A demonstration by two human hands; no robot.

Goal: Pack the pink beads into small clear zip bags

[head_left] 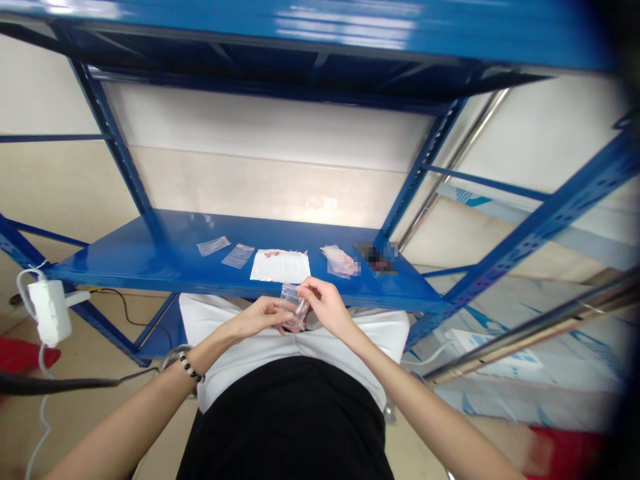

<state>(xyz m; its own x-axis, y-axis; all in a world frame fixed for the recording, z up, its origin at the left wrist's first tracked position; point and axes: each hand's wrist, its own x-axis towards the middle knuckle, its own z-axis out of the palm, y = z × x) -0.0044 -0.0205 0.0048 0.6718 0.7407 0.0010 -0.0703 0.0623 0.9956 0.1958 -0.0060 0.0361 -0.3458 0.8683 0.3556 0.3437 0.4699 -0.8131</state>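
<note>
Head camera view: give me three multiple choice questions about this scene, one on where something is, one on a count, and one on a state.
1. Where does the white paper sheet lie?
A. On the blue metal shelf, left of the bags with pink contents
B. On the floor
C. On the upper shelf

2. How many flat clear plastic bags lie left of the sheet?
A. One
B. Two
C. Four

3. What state is the clear plastic bag at the shelf's front edge in?
A. Held between the left hand and right hand
B. Lying on the shelf
C. Lying on the floor

Answers:
1. A, the sheet sits on the shelf top.
2. B, two bags lie side by side.
3. A, fingers of both hands are on it.
</note>
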